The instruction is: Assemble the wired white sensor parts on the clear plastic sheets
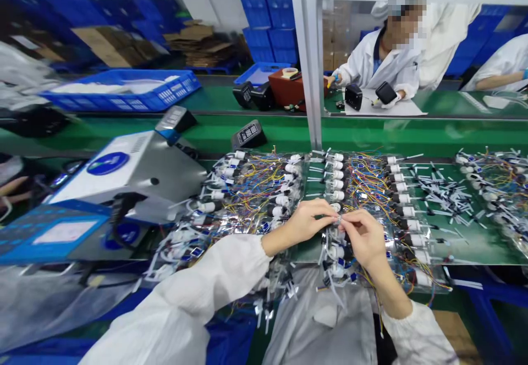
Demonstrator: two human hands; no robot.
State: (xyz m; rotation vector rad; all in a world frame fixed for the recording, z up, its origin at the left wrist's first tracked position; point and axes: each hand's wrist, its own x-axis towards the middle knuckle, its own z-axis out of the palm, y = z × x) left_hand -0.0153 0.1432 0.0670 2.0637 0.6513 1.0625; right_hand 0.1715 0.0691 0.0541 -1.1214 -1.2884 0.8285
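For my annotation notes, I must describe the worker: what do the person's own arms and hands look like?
The left sleeve and right sleeve are loose, white, like a lab coat's. The left hand and right hand are bare: no gloves, no ring or watch visible.

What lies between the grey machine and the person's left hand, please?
In the head view, white-capped parts with tangled coloured wires lie between the grey machine and the left hand.

sleeves: white, long, loose | cuffs: gathered | hands point(330, 227): bare
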